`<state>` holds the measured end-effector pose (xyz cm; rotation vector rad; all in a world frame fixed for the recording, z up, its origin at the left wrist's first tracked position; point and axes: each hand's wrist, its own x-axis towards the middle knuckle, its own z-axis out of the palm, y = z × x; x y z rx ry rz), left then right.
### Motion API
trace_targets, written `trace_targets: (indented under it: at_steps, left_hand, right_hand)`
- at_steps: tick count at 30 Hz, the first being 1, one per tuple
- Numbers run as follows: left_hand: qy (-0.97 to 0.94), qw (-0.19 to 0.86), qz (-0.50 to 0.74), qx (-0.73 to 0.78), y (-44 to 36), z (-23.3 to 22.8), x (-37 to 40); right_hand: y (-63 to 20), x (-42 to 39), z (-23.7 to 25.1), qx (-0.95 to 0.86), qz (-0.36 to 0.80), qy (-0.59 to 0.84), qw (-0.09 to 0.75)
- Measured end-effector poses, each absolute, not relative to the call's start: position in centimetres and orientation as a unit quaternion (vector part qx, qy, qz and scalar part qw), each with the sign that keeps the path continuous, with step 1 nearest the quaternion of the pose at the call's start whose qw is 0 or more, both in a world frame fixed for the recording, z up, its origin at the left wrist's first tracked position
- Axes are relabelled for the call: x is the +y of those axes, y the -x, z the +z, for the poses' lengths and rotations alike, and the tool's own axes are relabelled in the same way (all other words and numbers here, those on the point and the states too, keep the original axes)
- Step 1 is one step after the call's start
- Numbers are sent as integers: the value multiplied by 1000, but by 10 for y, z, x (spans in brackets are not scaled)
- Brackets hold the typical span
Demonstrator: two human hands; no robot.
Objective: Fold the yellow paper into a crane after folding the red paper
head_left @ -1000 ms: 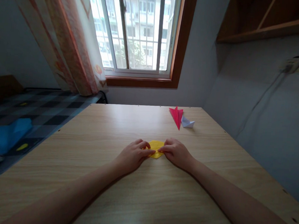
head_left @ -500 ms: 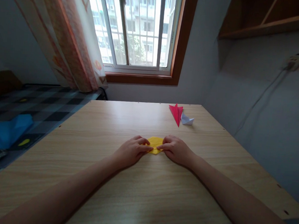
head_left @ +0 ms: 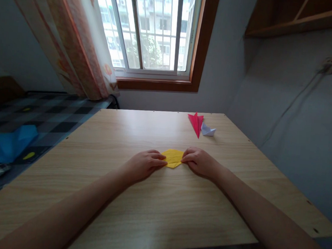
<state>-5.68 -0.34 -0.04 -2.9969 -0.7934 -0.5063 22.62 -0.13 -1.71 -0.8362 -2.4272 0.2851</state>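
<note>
A folded piece of yellow paper (head_left: 174, 158) lies on the wooden table (head_left: 160, 207), with crease lines across its face. At its left end, my left hand (head_left: 147, 163) pinches the edge between thumb and fingers. My right hand (head_left: 199, 161) grips the right end the same way, fingers closed at the tip. The paper's two ends are partly hidden under my fingertips. Beyond my right hand rest a red paper plane (head_left: 196, 123) and, touching or nearly touching it, a small white paper boat (head_left: 208, 130).
Left of the table is a bed with a checked cover (head_left: 50, 110), and a blue folded sheet (head_left: 11, 144) lies on it. A window (head_left: 157, 36) with a curtain (head_left: 75, 38) is behind the table. A wall shelf (head_left: 303, 29) hangs at upper right.
My hands have drawn slightly apart toward the paper's ends, so more of its middle shows. The whole view has tilted a little, shifting the table upward.
</note>
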Motion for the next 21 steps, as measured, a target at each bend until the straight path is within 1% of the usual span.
trace_targets:
  at_steps: [8, 11, 17, 21]
  left_hand:
    - [959, -14, -161, -233, 63, -2, 3]
    - [961, 6, -157, -229, 63, -2, 0]
    - [964, 97, -118, -217, 57, -1, -7]
    - [967, 82, -94, -223, 52, 5, -12]
  right_hand:
    - [-229, -1, -18, -899, 113, 309, 290]
    - [-229, 0, -18, -895, 119, 313, 295]
    - [-225, -4, -17, -895, 114, 307, 304]
    - [-223, -5, -18, -890, 93, 299, 332]
